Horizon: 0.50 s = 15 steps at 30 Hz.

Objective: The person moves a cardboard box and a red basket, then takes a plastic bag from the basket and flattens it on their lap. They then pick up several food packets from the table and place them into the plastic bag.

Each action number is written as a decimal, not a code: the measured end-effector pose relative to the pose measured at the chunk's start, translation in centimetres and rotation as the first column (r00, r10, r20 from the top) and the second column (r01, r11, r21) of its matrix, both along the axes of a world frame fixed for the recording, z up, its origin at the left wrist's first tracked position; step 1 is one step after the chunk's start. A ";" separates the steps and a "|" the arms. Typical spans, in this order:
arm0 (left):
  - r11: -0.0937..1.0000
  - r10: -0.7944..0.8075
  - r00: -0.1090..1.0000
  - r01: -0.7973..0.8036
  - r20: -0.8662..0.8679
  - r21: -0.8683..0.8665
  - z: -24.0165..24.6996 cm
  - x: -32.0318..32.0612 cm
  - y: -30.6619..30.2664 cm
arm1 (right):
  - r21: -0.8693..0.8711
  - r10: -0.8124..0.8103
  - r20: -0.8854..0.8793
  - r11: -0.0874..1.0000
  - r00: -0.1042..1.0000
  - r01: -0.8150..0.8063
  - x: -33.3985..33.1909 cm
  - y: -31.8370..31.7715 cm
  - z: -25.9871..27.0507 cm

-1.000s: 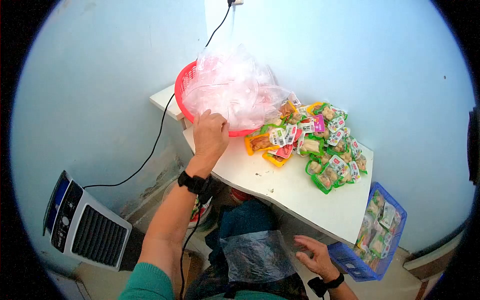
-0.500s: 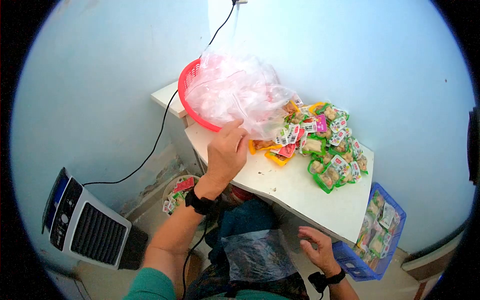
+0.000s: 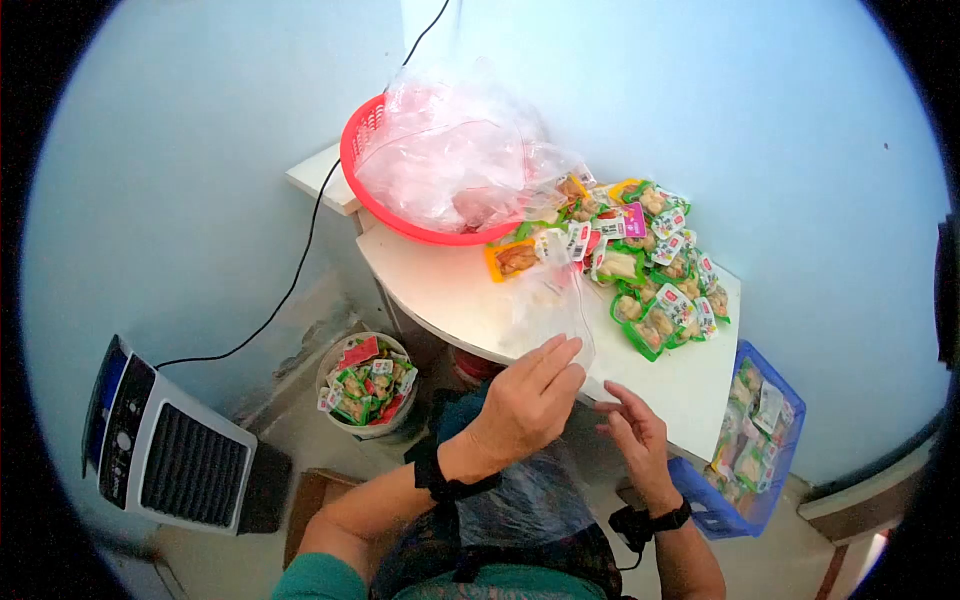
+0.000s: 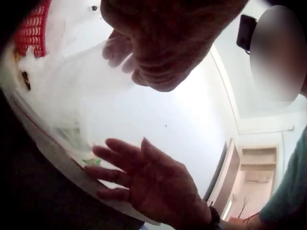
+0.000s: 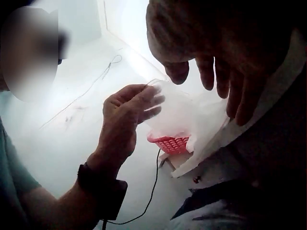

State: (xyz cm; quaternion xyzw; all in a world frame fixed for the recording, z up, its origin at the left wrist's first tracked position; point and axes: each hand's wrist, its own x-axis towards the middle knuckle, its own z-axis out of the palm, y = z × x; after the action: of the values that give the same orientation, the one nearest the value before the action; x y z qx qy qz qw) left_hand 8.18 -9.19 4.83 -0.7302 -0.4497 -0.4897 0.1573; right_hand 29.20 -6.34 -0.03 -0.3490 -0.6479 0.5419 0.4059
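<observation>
In the head view my left hand [image 3: 528, 408] pinches the edge of a clear plastic bag [image 3: 548, 305], which hangs over the front part of the white table [image 3: 430, 290]. Close by on the right, my right hand [image 3: 640, 445] has its fingers spread and holds nothing. The left wrist view shows that right hand [image 4: 158, 184] below the translucent bag [image 4: 76, 91]. A red basket [image 3: 440, 236] heaped with clear bags [image 3: 450, 160] stands at the table's back left. Beside it lies a pile of small food packets [image 3: 660, 265] with green, yellow and red edges.
A blue crate [image 3: 745, 510] of packets stands low at the right. On the floor at the left are a bucket [image 3: 372, 430] of packets and a grey-white appliance [image 3: 190, 470] with a black cable. Another clear plastic sheet [image 3: 520, 505] lies over the lap.
My left hand has moved from the basket down and right, drawing a clear bag out. My right hand has risen a little towards it. The bucket has come fully into view.
</observation>
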 end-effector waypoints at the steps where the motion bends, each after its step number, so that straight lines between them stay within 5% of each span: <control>1: 1.000 -0.015 1.000 0.016 0.025 -0.012 -0.1 0.3 -0.1 | 0.027 -0.022 0.007 0.999 1.000 0.022 -0.3 0.1 0.2; 4: 0.997 -0.048 0.991 0.054 0.123 -0.051 -0.5 0.8 -0.5 | 0.439 -0.186 0.162 0.893 0.969 0.098 -1.5 0.4 1.0; 7: 0.990 -0.076 0.967 0.102 0.244 -0.098 -0.8 1.0 -0.9 | 0.449 -0.180 0.184 0.890 0.966 0.080 -2.6 0.1 2.9; 10: 0.979 -0.122 0.958 0.159 0.261 -0.125 -0.8 1.0 -1.3 | 0.044 0.014 -0.076 0.999 0.997 -0.010 -2.9 0.3 2.3; 13: 0.967 -0.208 0.968 0.226 0.144 -0.118 -1.5 1.7 -1.0 | -0.266 0.018 -0.407 0.954 0.913 -0.137 -3.3 -0.1 3.3; 15: 0.950 -0.261 0.963 0.268 0.059 -0.161 -2.4 2.1 -1.0 | -0.294 0.019 -0.336 0.948 0.942 -0.124 -3.2 0.1 3.4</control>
State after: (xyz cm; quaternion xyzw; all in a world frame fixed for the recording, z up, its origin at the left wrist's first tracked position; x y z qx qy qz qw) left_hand 10.32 -10.16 2.47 -0.7853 -0.3903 -0.4802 0.0199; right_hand 26.03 -6.19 3.33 -0.2890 -0.4900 0.7022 0.4282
